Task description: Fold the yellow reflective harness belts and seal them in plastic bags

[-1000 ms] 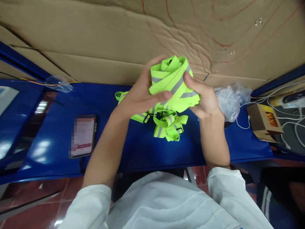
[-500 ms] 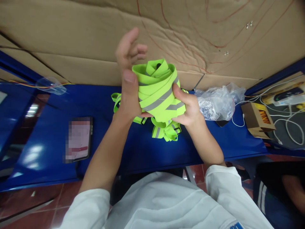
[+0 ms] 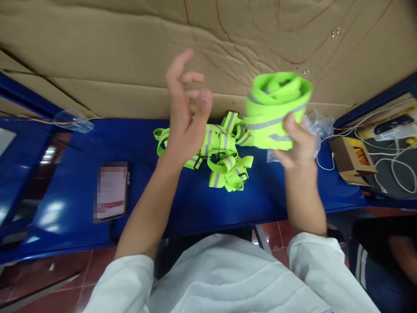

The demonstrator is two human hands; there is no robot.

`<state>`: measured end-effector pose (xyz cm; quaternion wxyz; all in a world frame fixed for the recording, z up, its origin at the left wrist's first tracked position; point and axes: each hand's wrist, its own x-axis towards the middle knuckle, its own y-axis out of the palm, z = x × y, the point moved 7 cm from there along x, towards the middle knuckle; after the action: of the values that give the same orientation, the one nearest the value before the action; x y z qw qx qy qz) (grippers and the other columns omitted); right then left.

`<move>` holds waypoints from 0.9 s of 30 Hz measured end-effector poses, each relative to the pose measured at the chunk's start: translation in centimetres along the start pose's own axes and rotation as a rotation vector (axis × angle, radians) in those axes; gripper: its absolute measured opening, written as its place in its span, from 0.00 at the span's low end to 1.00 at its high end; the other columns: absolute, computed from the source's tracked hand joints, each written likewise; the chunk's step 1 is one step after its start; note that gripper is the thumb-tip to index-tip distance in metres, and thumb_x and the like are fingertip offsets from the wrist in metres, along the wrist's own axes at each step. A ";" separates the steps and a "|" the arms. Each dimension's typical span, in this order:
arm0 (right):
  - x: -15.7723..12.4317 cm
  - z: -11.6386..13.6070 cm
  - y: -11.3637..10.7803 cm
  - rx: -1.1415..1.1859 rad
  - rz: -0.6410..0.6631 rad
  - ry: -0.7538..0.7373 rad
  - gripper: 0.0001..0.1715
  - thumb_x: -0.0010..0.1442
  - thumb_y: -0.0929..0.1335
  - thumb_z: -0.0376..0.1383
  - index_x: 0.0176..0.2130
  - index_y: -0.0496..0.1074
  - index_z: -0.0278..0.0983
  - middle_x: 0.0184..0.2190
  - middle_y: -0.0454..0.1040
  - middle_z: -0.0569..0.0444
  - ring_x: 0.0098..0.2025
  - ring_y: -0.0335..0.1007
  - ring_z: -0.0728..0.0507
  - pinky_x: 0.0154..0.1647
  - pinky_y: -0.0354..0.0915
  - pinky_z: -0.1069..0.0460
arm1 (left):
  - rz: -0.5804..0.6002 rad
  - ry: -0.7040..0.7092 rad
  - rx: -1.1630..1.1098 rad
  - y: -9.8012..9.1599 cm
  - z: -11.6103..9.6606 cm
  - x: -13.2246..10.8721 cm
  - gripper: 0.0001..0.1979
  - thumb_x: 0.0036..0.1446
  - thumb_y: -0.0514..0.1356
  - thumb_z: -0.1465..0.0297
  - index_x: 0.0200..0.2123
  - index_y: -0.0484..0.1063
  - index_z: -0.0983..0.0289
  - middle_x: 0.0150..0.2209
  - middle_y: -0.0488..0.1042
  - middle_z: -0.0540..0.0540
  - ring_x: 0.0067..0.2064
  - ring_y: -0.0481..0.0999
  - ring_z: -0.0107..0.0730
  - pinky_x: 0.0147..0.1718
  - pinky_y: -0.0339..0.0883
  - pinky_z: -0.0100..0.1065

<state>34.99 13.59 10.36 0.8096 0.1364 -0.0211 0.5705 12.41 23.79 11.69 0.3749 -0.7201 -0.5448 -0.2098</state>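
A thick roll of neon yellow-green reflective strap [image 3: 276,113] with grey stripes is held up on the right, above the table. My right hand [image 3: 298,145] grips its lower right side, thumb on the front. My left hand [image 3: 189,104] is raised with its fingers apart and curled, holding nothing, some way left of the roll. Below and behind it lies a loose heap of the same reflective straps [image 3: 224,143] with black buckles on the blue table [image 3: 260,195]. Part of the heap is hidden by my left hand.
A phone [image 3: 112,191] lies on the table at left. Clear plastic bags [image 3: 321,124], a small cardboard box [image 3: 353,158] and white cables [image 3: 395,169] are at right. A brown cardboard panel [image 3: 130,52] stands behind. Another person's arm [image 3: 404,256] shows at lower right.
My right hand has carried the strap roll to the right, away from my left hand. My left hand has let go of it and moved slightly right. More of the heap now shows.
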 end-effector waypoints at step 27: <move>-6.2 -0.9 -18.9 -0.046 -0.344 0.012 0.15 0.53 0.78 0.49 0.37 0.79 0.44 0.48 0.84 0.48 0.55 0.80 0.36 0.54 0.74 0.40 | 0.735 -0.064 0.076 10.9 -12.7 -12.5 0.12 0.74 0.55 0.61 0.44 0.75 0.61 0.42 0.81 0.54 0.42 0.80 0.35 0.42 0.72 0.37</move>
<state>50.29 2.24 4.56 0.8983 0.1160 -0.0054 0.4239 20.00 4.77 7.43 0.4344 -0.8595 -0.2688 -0.0181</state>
